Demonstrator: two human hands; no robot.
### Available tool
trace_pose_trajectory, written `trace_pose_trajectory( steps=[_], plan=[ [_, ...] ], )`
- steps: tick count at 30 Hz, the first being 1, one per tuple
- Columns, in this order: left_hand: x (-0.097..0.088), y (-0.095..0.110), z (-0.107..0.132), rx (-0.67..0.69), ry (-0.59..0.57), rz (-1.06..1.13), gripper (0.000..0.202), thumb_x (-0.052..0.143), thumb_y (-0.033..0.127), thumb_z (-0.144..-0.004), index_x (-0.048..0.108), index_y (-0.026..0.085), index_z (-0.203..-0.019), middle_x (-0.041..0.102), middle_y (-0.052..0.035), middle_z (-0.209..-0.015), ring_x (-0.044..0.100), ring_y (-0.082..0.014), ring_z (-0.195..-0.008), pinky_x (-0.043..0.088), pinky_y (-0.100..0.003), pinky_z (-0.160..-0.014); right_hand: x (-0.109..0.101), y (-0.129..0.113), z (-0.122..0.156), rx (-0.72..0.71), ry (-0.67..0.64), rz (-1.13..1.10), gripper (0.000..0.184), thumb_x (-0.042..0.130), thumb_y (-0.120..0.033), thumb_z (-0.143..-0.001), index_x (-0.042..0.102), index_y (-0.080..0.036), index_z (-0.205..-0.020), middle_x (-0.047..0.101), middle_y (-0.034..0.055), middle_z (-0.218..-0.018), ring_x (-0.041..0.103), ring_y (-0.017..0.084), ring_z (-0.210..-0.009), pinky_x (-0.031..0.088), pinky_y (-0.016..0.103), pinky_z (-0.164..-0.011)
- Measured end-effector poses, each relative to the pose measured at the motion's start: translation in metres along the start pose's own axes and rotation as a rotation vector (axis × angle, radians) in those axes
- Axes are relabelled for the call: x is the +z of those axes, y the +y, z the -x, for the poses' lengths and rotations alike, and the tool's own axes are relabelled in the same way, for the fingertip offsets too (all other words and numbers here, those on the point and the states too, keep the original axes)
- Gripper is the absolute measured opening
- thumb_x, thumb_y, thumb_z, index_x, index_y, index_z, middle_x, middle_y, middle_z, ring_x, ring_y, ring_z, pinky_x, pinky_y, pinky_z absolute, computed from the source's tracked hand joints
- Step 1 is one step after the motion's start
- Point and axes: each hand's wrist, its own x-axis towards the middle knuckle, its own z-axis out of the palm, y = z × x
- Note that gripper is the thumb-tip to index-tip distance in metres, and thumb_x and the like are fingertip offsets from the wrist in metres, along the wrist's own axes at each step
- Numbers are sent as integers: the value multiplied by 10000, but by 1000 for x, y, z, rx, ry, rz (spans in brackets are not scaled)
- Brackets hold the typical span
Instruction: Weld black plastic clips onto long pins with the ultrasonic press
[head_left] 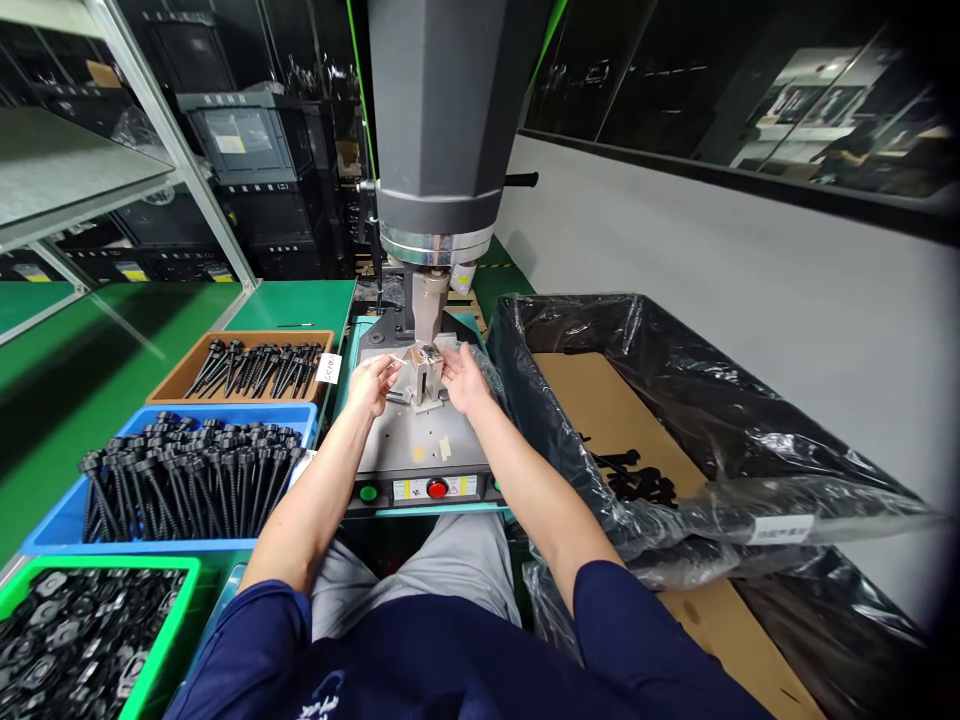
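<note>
My left hand [374, 384] is at the left of a small metal fixture [424, 382], its fingertips pinched around a thin, pale, stick-like piece [399, 360] whose kind is too small to make out. At the fixture's right side is my right hand [463, 378], fingers stretched and apart; whether they touch the fixture I cannot tell. A small dark part [430, 353] rests on top of the fixture, directly beneath the metal horn [429, 308] of a large grey press [439, 120]. The fixture stands on the machine's grey base plate [405, 450].
To the left are an orange tray [247, 396] and a blue bin [202, 546] of black ribbed stems, plus a green bin [193, 610] of small black parts. A plastic-lined box [630, 400] at right holds black pieces. Green [368, 493] and red [436, 488] buttons line the base front.
</note>
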Motion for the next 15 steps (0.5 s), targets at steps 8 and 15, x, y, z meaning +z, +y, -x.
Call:
trace_pose_trajectory(
  steps=[8,15],
  plan=[
    [4,-3,-5,80,14,-69,189,781,142,-636,606,158,-707,679,-75,-1107,660,-139,-887,544,-244,-703,0,-24,-30,-48,117,-16,221,496,-374,-937,644,-228,-861,700,48,-1092,638,194,-1073,549,339,-862],
    [8,-9,-3,116,3,-110,186,783,160,-630,599,162,-654,656,-83,-1169,619,-187,-1054,536,-286,-799,-11,-20,-28,22,96,36,279,478,-418,-946,651,-223,-847,708,77,-1048,658,217,-1025,564,381,-824]
  ],
)
